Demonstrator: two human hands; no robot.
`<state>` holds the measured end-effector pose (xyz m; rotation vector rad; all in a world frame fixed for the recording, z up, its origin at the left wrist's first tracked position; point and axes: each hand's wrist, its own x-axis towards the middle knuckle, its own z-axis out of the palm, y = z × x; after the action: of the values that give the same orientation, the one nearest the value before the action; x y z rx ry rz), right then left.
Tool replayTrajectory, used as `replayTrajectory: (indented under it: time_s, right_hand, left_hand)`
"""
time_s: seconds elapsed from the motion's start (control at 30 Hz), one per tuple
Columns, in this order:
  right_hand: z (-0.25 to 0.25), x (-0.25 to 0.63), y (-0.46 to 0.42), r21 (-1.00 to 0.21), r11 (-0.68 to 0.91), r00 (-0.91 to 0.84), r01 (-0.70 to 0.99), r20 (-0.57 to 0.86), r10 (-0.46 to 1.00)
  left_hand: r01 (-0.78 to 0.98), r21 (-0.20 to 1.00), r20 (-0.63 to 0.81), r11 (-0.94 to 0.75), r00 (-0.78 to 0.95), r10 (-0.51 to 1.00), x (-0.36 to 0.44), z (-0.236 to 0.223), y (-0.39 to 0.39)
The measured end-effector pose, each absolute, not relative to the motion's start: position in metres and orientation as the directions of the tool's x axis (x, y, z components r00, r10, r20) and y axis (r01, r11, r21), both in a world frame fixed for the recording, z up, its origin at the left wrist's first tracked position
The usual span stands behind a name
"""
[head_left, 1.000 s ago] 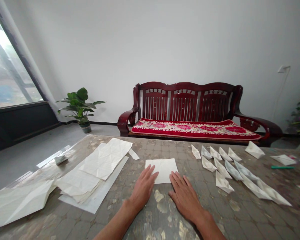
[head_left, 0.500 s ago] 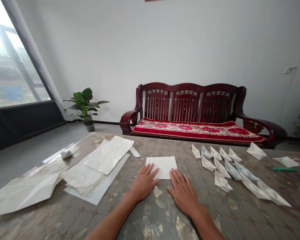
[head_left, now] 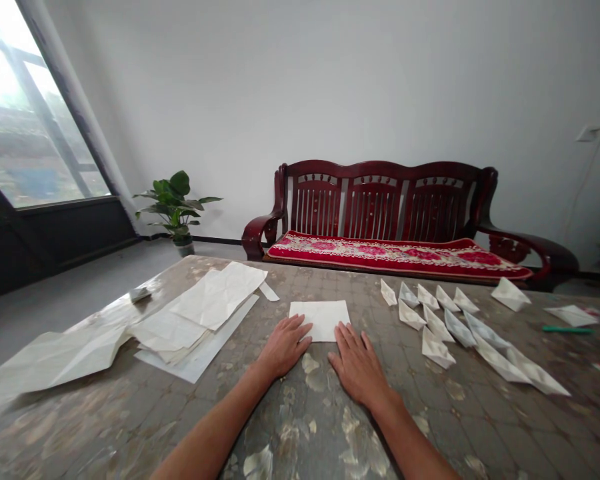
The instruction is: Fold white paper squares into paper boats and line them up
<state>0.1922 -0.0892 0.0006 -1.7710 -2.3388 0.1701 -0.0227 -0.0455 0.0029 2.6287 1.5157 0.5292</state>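
Observation:
A small white sheet of paper [head_left: 323, 319] lies flat on the patterned tabletop [head_left: 300, 427] in front of me; whether it is folded I cannot tell. My left hand [head_left: 283, 345] rests open, its outstretched fingers over the sheet's left near corner. On the right near corner lie the fingertips of my right hand [head_left: 357, 363], also open and palm down. Neither hand grips the paper.
To the left lie several creased sheets [head_left: 215, 300], a long crumpled sheet [head_left: 65, 360] and a small folded paper piece [head_left: 140, 294]. Several paper boats [head_left: 459, 328] are grouped on the right, near a green pen [head_left: 567, 329]. Behind the table stands a wooden bench [head_left: 380, 207].
The camera view has shifted slightly, so the table things sit a little higher in the picture. Both hands stay flat at the sheet's near corners.

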Motion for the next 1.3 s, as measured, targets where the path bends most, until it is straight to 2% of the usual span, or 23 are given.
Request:
replayTrajectory:
  time_s: [0.77,1.3]
  right_hand:
    - [0.004,0.192,-0.089,-0.231,0.257,-0.244,0.939,0.084,0.966]
    - [-0.001,0.195,-0.086,-0.207,0.264,-0.253,0.942,0.078,0.964]
  left_hand:
    - [0.826,0.237,0.292,-0.511,0.441,0.848,-0.023,-0.001,-0.043]
    - [0.849,0.133,0.323,-0.511,0.450,0.833,-0.019,-0.014,-0.046]
